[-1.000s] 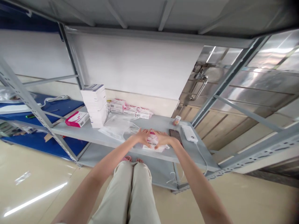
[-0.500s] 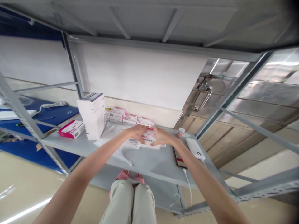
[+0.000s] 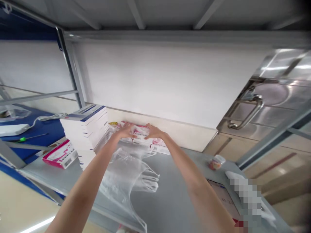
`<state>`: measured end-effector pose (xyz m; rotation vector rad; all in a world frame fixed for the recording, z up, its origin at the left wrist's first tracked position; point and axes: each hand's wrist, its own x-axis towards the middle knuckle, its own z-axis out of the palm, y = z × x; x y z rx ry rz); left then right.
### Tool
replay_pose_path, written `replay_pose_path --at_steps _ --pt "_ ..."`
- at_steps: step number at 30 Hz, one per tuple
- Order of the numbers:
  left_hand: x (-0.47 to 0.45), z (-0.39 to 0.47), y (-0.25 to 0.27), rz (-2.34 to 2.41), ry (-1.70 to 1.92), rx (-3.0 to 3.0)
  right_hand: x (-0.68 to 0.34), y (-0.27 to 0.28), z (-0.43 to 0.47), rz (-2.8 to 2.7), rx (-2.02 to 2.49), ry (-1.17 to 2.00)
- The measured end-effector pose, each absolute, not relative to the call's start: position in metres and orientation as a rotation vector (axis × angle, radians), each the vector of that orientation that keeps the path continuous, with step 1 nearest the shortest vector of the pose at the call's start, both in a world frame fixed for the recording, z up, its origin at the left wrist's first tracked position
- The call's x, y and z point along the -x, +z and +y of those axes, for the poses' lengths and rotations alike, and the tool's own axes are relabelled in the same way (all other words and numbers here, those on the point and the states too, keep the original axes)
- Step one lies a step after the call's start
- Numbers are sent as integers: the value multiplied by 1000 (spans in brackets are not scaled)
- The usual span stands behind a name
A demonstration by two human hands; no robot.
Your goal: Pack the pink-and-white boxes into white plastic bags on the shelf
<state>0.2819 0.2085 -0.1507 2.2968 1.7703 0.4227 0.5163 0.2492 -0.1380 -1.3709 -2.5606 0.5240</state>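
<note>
Between my two hands is a small pink-and-white carton (image 3: 141, 132), seemingly wrapped in clear plastic, at the back of the grey shelf (image 3: 170, 187). My left hand (image 3: 125, 131) grips its left side, and my right hand (image 3: 155, 132) grips its right side. More pink-and-white cartons (image 3: 160, 146) lie along the wall beside and partly behind my hands. Clear plastic bags (image 3: 123, 179) with loose handles spread over the shelf below my left wrist. A tall stack of white boxes with blue stripes (image 3: 86, 129) stands left of my left forearm.
A pink-and-white box (image 3: 60, 153) lies left of the stack. At the right are a small clear jar (image 3: 216, 161) and a phone (image 3: 223, 195). Metal uprights (image 3: 70, 64) frame the shelf, and a blue surface (image 3: 39, 136) with a green-handled tool (image 3: 23, 139) adjoins it.
Both hands have carried the wrapped carton back and to the left, onto the row by the wall. The view has moved closer to the shelf.
</note>
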Motion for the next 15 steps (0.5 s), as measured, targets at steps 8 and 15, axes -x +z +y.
replay_pose_path --at_steps 8,15 --pt "-283 208 -190 1837 456 -2271 -511 -144 249 -2571 1365 609" --pt "-279 210 -198 1819 565 -2270 -503 -145 248 -2540 1398 512"
